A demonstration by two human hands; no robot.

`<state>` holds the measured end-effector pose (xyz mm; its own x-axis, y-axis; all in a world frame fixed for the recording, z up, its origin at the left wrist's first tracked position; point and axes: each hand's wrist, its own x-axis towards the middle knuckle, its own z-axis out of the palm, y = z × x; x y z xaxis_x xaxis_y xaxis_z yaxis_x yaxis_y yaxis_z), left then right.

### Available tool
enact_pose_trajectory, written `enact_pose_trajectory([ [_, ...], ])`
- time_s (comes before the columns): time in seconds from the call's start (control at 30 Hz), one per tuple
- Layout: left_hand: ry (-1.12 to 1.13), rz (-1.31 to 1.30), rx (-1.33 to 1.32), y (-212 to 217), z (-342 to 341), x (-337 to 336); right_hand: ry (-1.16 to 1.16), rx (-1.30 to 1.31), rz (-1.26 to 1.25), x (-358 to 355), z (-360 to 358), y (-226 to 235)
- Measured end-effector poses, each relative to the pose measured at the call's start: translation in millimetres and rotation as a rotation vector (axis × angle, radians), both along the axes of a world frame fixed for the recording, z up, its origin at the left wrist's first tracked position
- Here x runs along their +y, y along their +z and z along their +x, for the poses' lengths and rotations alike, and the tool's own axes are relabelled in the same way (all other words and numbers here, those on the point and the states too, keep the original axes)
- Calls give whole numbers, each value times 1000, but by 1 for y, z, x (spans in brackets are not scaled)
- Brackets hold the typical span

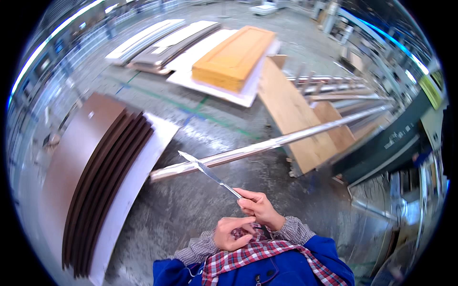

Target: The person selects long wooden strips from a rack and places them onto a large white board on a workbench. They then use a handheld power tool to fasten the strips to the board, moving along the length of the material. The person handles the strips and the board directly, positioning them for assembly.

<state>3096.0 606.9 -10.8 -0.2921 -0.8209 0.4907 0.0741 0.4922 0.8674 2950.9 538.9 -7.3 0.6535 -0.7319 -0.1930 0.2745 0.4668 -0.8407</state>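
My right hand point(261, 208) is closed round the handle of a slim metal knife point(215, 178). Its blade points up and to the left, with whitish stuff on its tip. Below and left of it, in front of my chest, my left hand point(234, 232) holds nothing; its fingers are apart and bent, and the index finger reaches toward my right wrist. Beyond the knife, a long, pale strip point(267, 144) runs across from the lower left to the right. The blade's tip overlaps the strip in view; whether they touch I cannot tell.
Several dark brown panels point(102, 176) are stacked at left on a white sheet point(125, 205). Farther off lie a yellow-orange panelled door point(234, 55), grey and white panels point(174, 45) and a plywood board point(291, 119). A dark green cabinet-like box point(391, 143) stands at right.
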Motion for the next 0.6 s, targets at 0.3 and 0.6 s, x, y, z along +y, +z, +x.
enact_pose_trajectory([
  [0.3, -349, 540, 68, -44, -70, -51, -709, -358, -55, -20, -173, 0],
  [0.6, -604, 752, -243, -48, -257, -110, -1525, -151, -237, 10, -410, -7],
])
